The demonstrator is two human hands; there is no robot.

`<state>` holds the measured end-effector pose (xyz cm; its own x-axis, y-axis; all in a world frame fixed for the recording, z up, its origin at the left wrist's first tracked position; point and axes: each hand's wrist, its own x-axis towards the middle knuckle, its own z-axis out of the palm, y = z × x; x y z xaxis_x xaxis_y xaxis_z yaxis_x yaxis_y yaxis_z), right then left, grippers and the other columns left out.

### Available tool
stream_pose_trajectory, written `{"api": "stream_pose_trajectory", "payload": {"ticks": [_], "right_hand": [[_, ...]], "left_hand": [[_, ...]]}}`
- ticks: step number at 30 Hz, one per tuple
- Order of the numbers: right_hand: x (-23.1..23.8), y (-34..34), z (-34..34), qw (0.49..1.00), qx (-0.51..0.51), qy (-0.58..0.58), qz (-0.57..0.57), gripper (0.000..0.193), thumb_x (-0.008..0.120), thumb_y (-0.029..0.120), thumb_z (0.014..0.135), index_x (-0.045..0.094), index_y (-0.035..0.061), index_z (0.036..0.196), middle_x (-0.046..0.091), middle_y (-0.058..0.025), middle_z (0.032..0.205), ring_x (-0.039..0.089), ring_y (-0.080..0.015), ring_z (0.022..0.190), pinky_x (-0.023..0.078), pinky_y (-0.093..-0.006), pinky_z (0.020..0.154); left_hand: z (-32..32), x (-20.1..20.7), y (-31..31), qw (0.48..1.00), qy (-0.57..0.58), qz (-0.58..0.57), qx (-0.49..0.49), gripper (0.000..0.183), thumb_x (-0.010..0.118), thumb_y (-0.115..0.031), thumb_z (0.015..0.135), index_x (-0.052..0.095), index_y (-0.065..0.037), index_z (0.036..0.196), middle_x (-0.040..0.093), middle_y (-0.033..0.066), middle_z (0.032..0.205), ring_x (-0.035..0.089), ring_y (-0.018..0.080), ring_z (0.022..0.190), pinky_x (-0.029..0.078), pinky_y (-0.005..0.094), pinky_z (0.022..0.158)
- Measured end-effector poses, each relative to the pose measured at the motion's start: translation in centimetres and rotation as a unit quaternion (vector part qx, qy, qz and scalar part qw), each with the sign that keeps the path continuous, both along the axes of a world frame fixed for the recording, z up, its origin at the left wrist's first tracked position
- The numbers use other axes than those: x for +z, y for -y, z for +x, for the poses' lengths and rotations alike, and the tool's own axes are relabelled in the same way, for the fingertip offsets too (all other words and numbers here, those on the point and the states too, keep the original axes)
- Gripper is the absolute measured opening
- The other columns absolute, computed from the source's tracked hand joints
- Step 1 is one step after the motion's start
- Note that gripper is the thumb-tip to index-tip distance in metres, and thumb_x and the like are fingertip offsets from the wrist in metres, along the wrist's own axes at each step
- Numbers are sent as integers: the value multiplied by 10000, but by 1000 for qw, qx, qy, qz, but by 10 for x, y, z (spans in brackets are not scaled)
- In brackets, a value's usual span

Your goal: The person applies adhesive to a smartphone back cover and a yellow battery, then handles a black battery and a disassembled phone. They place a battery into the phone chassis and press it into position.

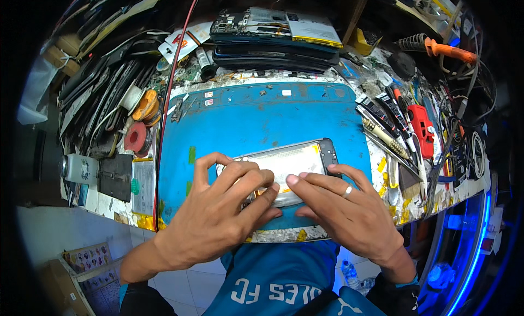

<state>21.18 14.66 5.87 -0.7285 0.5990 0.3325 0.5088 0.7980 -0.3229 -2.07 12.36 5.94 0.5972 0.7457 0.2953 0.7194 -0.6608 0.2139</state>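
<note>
An opened phone (pixel 289 162) lies slightly tilted on the blue work mat (pixel 234 119), its dark frame (pixel 327 152) showing at the right end. Inside it sits a pale silver battery (pixel 297 158) with yellow strips along its edges. My left hand (pixel 218 207) covers the phone's left end, its fingers bent and fingertips pressed together near the lower middle. From the right, my right hand (pixel 349 212), with a ring on one finger, grips the near right side. Its fingertips rest on the battery and the thumb is at the near edge. Anything small between my left fingertips is hidden.
Stacked phone parts (pixel 275 40) stand behind the mat. Solder spools (pixel 146 106) and a bottle (pixel 79 168) are at left, beside a red cable (pixel 173 76). Tweezers and pens (pixel 385 133), a red tool (pixel 421 131) and an orange-handled soldering iron (pixel 450 51) lie at right.
</note>
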Motion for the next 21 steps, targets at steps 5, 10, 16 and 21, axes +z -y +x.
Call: {"api": "stream_pose_trajectory", "payload": {"ticks": [5,10,16,21], "right_hand": [[-9,-1,5,998,4,-42,44,495,633,119,837,590,63,1326,654,-17,1019,611,-128,1008,452,-354,919],[-2,-6,7,999,0,-36,-10,539,724,110,792,586,87,1312,666,-32,912,634,-189,864,471,-362,835],[16,-19,4,992,24,25,-123,582,737,156,819,525,125,1360,656,-49,899,625,-234,842,460,-362,807],[22,-26,2,983,44,29,-173,592,716,164,841,490,128,1388,657,-44,942,620,-230,895,443,-364,805]], "left_hand": [[6,-4,11,998,30,11,51,331,825,-216,731,694,-127,1022,623,-23,1038,584,183,981,347,469,874],[11,-7,16,996,52,19,74,221,787,-225,776,697,-105,939,629,-32,981,580,160,978,347,463,871],[12,2,15,995,58,-49,72,236,746,-210,816,649,-111,1007,599,-25,1011,567,158,923,319,424,813],[12,11,12,993,13,-98,61,273,672,-226,879,613,-107,1118,576,-17,1039,548,166,938,285,421,802]]}}
